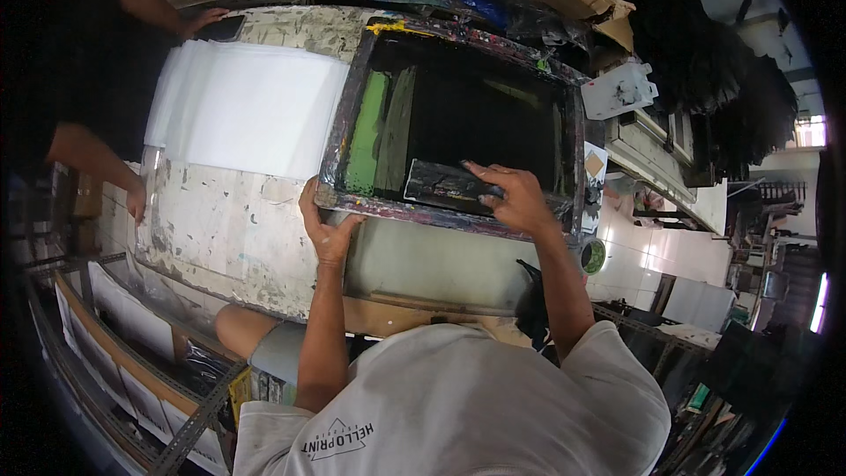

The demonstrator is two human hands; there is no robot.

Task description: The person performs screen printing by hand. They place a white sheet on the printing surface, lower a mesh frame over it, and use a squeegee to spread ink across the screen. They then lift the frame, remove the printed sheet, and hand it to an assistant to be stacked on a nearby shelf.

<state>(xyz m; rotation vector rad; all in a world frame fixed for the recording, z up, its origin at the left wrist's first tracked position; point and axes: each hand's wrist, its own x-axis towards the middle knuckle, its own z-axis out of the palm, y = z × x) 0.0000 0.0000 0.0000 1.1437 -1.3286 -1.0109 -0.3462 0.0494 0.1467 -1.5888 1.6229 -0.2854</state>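
Note:
A paint-stained screen-printing frame (330, 154) lies on the worktable, its mesh dark with ink and a green strip along the left side. My left hand (326, 231) grips the frame's near-left corner, thumb and fingers around the edge. My right hand (515, 198) is closed on the right part of a dark, ink-covered squeegee (445, 187). The squeegee lies inside the frame along its near side, apart from my left hand. Left of the frame lies a stack of white sheets (247, 106).
A co-worker in dark clothes stands at the left, one hand (204, 21) by the table's far edge, the other (136, 201) by its left edge. The table (238, 220) is paint-splattered. A white container (619, 90) stands beyond the frame's right side; a tape roll (593, 256) is nearer.

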